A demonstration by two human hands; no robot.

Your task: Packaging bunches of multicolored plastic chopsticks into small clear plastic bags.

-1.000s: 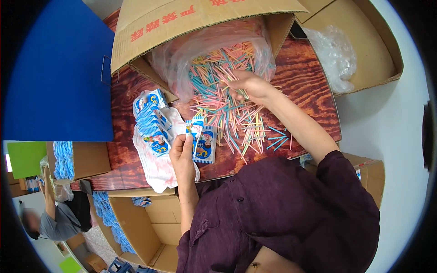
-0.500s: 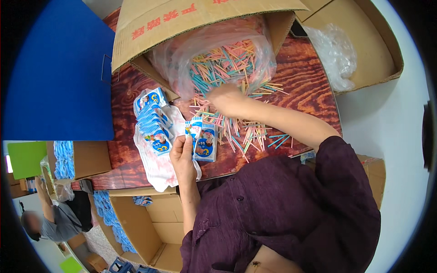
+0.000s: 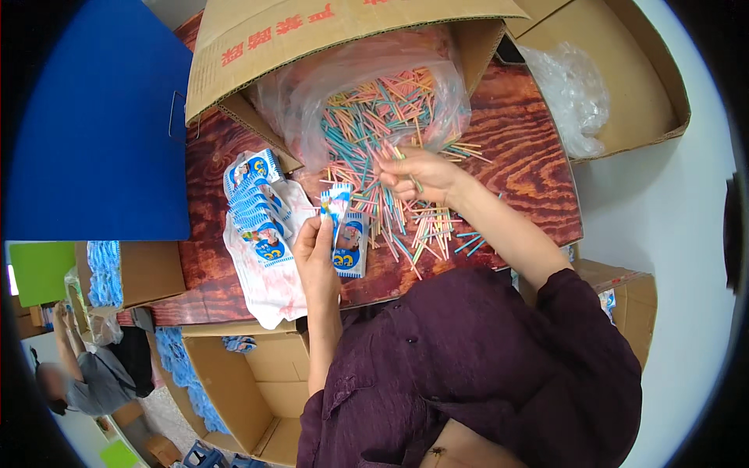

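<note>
My left hand (image 3: pixel 314 251) pinches a small blue-and-white packet (image 3: pixel 336 203) upright above the table. Behind that packet, another packet (image 3: pixel 353 248) lies on the wood. Over the loose heap, my right hand (image 3: pixel 421 175) is closed on a few thin pastel sticks (image 3: pixel 388 153); how many cannot be told. Pink, yellow and blue sticks (image 3: pixel 374 117) spill from a clear plastic bag (image 3: pixel 300 129) inside a tipped cardboard box (image 3: pixel 281 58). To the left, a row of overlapping packets (image 3: pixel 257 207) rests on a white, pink-smudged cloth (image 3: pixel 265 292).
The dark red wood-grain table (image 3: pixel 519 129) has a blue panel (image 3: pixel 94 125) at its left. An open carton with plastic wrap (image 3: pixel 573 97) stands at the right. Below the table edge is a cardboard box (image 3: pixel 277 390). A person (image 3: pixel 101 378) works at the far left.
My right hand has drawn back from the heap toward the right, now with sticks between its fingers. The packet in my left hand has turned slightly.
</note>
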